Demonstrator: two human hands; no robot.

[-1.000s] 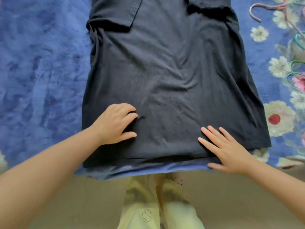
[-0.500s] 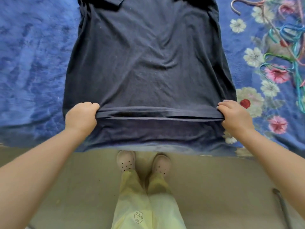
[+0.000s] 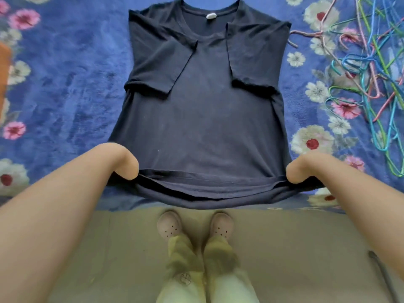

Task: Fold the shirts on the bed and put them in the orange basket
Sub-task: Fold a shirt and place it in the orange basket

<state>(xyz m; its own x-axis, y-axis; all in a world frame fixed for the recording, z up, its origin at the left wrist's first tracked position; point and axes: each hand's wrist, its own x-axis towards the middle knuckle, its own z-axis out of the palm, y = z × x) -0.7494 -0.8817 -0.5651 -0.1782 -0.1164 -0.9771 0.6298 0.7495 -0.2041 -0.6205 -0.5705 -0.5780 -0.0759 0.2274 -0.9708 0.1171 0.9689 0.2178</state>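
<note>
Shirt (image 3: 203, 119): dark navy tee, lying flat on the blue flowered bedspread (image 3: 65, 84), collar at the far side, hem at the near edge of the bed where it hangs slightly over. Both short sleeves are turned inward onto the chest, so the side folds look done.

Left hand (image 3: 125, 166) sits at the near left corner of the hem; right hand (image 3: 295, 172) at the near right corner. Both wrists are bent sharply downward and the fingers are hidden under the cloth. The hem rises in a ridge between the hands, which suggests each holds a corner, but whether the fingers are closed on the fabric I cannot tell from this angle.

Step in hand, as I judge it: the lengthwise fold, bottom hem to be carried toward the collar.

Next move calls for lifting both corners together, level, and bringing the hem up over the body without dragging the tucked sleeves out of place. The edges should be laid square to the shoulders, then smoothed.

Basket: an orange edge (image 3: 4, 68) shows at the far left of the frame, well apart from the shirt; probably the orange basket, not certain. Nothing is in transit to it yet.

Also present: a tangle of coloured wire hangers (image 3: 367, 68) on the bedspread to the right, clear of the shirt. The person stands at the bedside, feet on a beige floor (image 3: 306, 248).
</note>
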